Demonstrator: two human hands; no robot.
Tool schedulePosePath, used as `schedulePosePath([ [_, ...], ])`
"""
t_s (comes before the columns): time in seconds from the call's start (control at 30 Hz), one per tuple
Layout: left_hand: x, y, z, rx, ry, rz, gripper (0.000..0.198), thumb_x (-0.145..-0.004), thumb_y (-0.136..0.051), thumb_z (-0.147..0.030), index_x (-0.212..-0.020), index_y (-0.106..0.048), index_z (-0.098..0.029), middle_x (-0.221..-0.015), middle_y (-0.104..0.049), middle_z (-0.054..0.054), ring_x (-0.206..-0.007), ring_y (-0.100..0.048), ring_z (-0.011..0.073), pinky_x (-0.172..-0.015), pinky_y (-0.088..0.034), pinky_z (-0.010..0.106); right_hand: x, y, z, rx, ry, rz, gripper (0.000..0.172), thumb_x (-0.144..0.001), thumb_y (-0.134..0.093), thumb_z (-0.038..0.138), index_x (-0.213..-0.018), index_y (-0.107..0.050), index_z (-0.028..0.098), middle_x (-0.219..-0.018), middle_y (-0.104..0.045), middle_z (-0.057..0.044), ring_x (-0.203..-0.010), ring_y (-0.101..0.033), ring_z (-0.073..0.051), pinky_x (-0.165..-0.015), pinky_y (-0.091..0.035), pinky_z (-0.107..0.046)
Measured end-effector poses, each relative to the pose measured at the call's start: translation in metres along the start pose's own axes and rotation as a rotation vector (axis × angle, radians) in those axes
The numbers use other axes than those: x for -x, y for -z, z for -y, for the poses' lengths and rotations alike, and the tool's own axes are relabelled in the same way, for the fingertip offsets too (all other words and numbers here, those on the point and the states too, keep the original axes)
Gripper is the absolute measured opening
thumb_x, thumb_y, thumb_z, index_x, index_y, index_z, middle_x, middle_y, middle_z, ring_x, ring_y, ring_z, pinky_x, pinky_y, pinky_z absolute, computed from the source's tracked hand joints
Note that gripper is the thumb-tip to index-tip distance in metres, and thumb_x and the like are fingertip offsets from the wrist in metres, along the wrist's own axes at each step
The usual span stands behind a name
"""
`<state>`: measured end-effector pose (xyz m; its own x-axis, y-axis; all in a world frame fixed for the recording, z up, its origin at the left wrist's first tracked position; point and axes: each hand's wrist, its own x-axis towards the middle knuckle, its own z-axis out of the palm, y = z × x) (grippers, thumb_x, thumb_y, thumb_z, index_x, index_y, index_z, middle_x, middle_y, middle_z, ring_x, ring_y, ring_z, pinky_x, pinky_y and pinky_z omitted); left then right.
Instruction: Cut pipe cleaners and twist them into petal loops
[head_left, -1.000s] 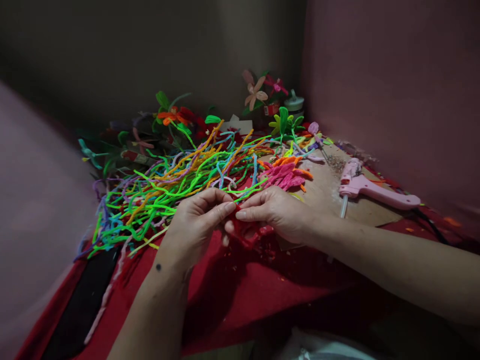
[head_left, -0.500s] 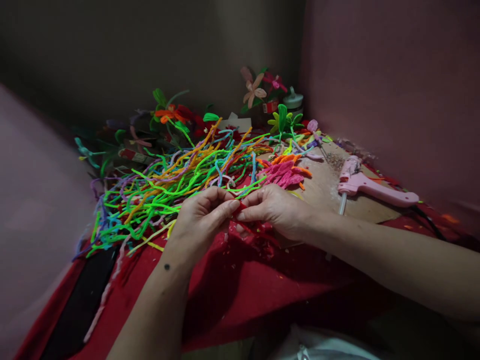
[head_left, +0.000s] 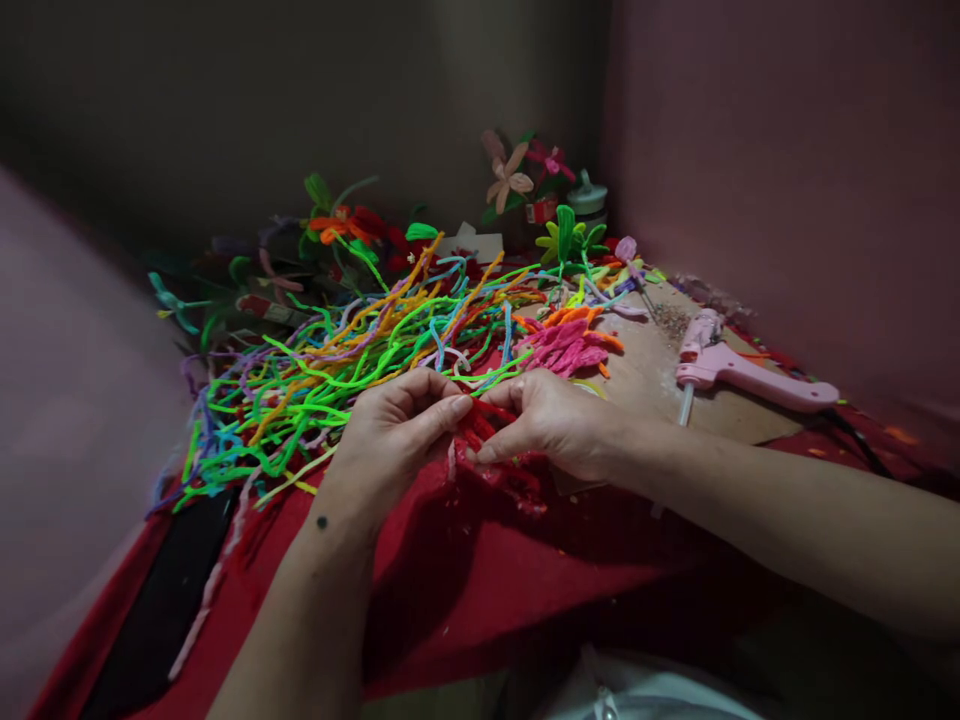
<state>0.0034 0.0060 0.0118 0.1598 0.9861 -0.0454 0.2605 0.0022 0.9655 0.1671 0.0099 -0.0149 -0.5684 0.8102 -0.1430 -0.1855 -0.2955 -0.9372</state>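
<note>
A small red fuzzy piece [head_left: 474, 425] sits between my two hands at the centre of the view. My left hand [head_left: 409, 420] pinches its left end between thumb and forefinger. On the other side my right hand [head_left: 534, 420] has its thumb and forefinger a little apart around the red strands; its other fingers are curled and partly hidden. Just beyond the hands lie a heap of coloured pipe cleaners [head_left: 360, 350] and a bundle of pink petal-like pieces [head_left: 566, 348].
A pink glue gun [head_left: 757, 377] rests on a tan board [head_left: 645, 355] at the right. Fuzzy flowers [head_left: 510, 180] and a lidded jar [head_left: 587, 197] stand behind. A black flat object [head_left: 169, 610] lies on the red cloth [head_left: 427, 620].
My right thumb has moved down and away from the forefinger, and more of the red piece shows between my hands. My left hand has shifted slightly left.
</note>
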Motion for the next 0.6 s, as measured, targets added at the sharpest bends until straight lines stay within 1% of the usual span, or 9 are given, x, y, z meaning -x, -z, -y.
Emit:
schedulePosePath([
  [0.03, 0.0, 0.0, 0.0, -0.001, 0.0, 0.001, 0.021, -0.068, -0.072, -0.032, -0.072, -0.059, -0.016, -0.058, -0.053, -0.003, -0.047, -0.048, 0.0064, -0.042, -0.033, 0.017, 0.0, 0.0, 0.001, -0.011, -0.008, 0.022, 0.017, -0.058, -0.067, 0.005, -0.075, -0.064, 0.01, -0.061, -0.062, 0.0, -0.05, -0.053, -0.009, -0.048, -0.039, -0.021],
  [0.1, 0.001, 0.001, 0.0, 0.003, 0.002, 0.008, 0.02, -0.069, -0.072, -0.031, -0.071, -0.059, -0.015, -0.058, -0.054, -0.003, -0.047, -0.047, 0.0063, -0.043, -0.033, 0.017, 0.0, 0.001, 0.001, -0.038, -0.009, 0.069, 0.005, -0.063, -0.065, 0.009, -0.068, -0.063, 0.01, -0.056, -0.06, 0.0, -0.047, -0.052, -0.008, -0.046, -0.038, -0.021],
  [0.13, 0.001, 0.0, 0.0, 0.007, 0.002, 0.014, 0.02, -0.069, -0.071, -0.031, -0.071, -0.06, -0.015, -0.058, -0.054, -0.003, -0.048, -0.047, 0.0063, -0.043, -0.033, 0.017, -0.001, 0.002, 0.001, -0.055, -0.008, 0.087, 0.002, -0.066, -0.063, 0.012, -0.065, -0.063, 0.01, -0.054, -0.059, 0.0, -0.045, -0.051, -0.008, -0.045, -0.038, -0.02],
  [0.2, 0.001, -0.001, -0.001, 0.016, -0.002, 0.029, 0.018, -0.07, -0.071, -0.03, -0.071, -0.06, -0.015, -0.059, -0.055, -0.003, -0.049, -0.047, 0.0062, -0.044, -0.034, 0.017, -0.003, 0.003, -0.001, -0.078, -0.003, 0.104, 0.007, -0.069, -0.061, 0.014, -0.063, -0.062, 0.01, -0.052, -0.059, 0.0, -0.043, -0.05, -0.007, -0.044, -0.036, -0.019],
  [0.3, 0.002, -0.003, -0.001, 0.031, -0.012, 0.054, 0.016, -0.072, -0.07, -0.027, -0.07, -0.059, -0.015, -0.058, -0.053, -0.004, -0.047, -0.044, 0.0045, -0.043, -0.032, 0.016, -0.006, 0.005, -0.005, -0.091, -0.012, 0.105, 0.002, -0.066, -0.063, 0.011, -0.065, -0.063, 0.011, -0.052, -0.06, 0.0, -0.042, -0.05, -0.007, -0.043, -0.035, -0.019],
  [0.4, 0.001, -0.005, -0.001, 0.077, -0.006, 0.068, 0.015, -0.075, -0.067, -0.028, -0.071, -0.058, -0.016, -0.056, -0.05, -0.005, -0.044, -0.039, 0.0032, -0.041, -0.029, 0.015, -0.008, 0.005, -0.006, -0.143, -0.009, 0.122, 0.003, -0.065, -0.064, 0.01, -0.063, -0.062, 0.011, -0.053, -0.06, 0.0, -0.043, -0.051, -0.007, -0.045, -0.037, -0.019],
  [0.47, 0.001, -0.004, -0.001, 0.099, 0.006, 0.05, 0.016, -0.077, -0.065, -0.031, -0.074, -0.058, -0.017, -0.056, -0.049, -0.006, -0.044, -0.039, 0.0038, -0.041, -0.029, 0.016, -0.009, 0.005, -0.006, -0.22, -0.011, 0.085, 0.005, -0.064, -0.065, 0.01, -0.063, -0.061, 0.011, -0.055, -0.06, 0.0, -0.045, -0.051, -0.007, -0.046, -0.037, -0.02],
  [0.53, 0.001, -0.003, -0.002, 0.077, 0.011, 0.024, 0.017, -0.077, -0.064, -0.034, -0.075, -0.057, -0.018, -0.055, -0.048, -0.006, -0.044, -0.039, 0.0044, -0.041, -0.029, 0.016, -0.01, 0.004, -0.004, -0.305, -0.021, -0.01, 0.006, -0.063, -0.066, 0.01, -0.064, -0.061, 0.011, -0.056, -0.06, 0.001, -0.047, -0.051, -0.007, -0.046, -0.036, -0.02],
  [0.6, 0.001, -0.003, -0.003, 0.017, 0.004, 0.024, 0.018, -0.074, -0.067, -0.033, -0.074, -0.058, -0.017, -0.056, -0.048, -0.006, -0.045, -0.039, 0.0044, -0.042, -0.03, 0.016, -0.012, 0.004, -0.003, -0.369, -0.033, -0.107, 0.007, -0.061, -0.066, 0.008, -0.062, -0.06, 0.011, -0.054, -0.058, 0.001, -0.047, -0.049, -0.007, -0.045, -0.033, -0.02],
])
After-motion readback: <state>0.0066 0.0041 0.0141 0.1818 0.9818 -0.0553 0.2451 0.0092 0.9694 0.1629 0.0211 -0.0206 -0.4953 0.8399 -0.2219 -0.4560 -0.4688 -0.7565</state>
